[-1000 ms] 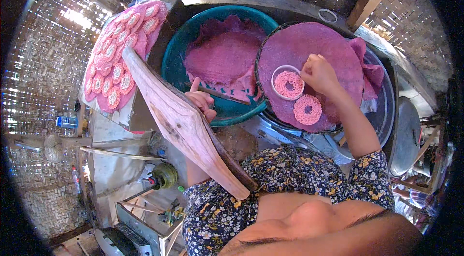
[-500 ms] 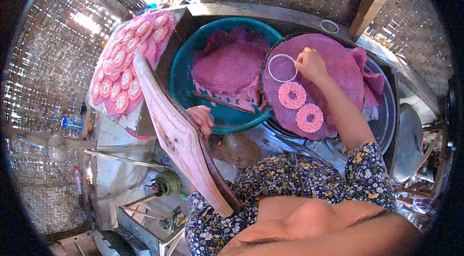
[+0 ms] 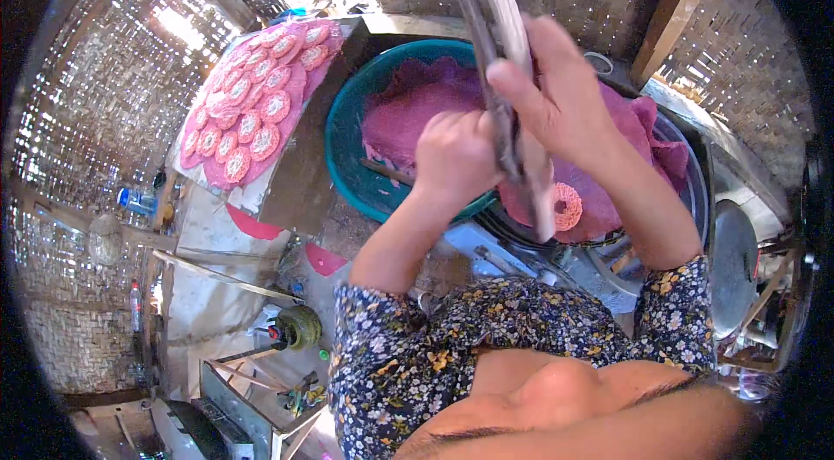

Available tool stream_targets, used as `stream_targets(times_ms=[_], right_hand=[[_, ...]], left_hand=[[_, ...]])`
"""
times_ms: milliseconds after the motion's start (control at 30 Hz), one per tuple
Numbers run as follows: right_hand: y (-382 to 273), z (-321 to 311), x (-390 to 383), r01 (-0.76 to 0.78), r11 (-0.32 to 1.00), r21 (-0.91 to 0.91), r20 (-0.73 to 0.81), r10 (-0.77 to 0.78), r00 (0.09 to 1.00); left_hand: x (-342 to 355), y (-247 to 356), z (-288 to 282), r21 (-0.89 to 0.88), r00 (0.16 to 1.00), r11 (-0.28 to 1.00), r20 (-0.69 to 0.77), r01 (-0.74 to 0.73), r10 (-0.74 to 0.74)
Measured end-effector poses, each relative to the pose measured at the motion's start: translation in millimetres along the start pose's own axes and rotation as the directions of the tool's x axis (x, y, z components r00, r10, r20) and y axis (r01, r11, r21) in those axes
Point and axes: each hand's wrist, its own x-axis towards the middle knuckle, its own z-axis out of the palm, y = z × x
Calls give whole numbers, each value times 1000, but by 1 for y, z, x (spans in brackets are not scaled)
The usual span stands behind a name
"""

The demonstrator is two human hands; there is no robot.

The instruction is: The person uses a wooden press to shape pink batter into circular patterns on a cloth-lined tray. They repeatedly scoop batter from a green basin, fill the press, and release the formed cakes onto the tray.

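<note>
My left hand is closed around a two-piece wooden press, which stands nearly upright with its dark and pale pieces side by side. At its upper part is my right hand, with thumb and fingers stretched apart and the fingertips blurred. The thumb crosses in front of the wood. The press's lower end hangs over a round pink cloth. A pink lacy ring lies on that cloth, partly hidden by the press. The white hoop seen earlier on the cloth is hidden now.
A teal basin with pink cloth inside stands left of my hands. Farther left, a slanted board carries several pink lacy rounds. Another white hoop rests on the back ledge. A grey metal lid leans at right; a green gas cylinder stands lower left.
My right hand has left the white hoop and come up to the press. My left hand has carried the press right, from beside the basin to above the round cloth, and turned it edge-on.
</note>
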Motion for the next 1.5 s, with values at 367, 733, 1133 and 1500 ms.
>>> stream_targets(times_ms=[367,733,1133,1500], right_hand=[[-78,-81,-43,75,995,68,135,-83,987],[-59,-152,-71,-10,900,437,-601,301,740],[-104,64,-26,-33,204,978,-77,508,858],[21,211,-87,-956,196,220,790,539,293]], left_hand=[[12,32,-71,-68,871,945,371,-320,322],[-54,-88,-85,-909,920,149,381,390,-86],[-37,-129,-120,-887,875,-194,-338,-420,-346],[-184,-234,-136,-939,891,205,-331,-278,-309]])
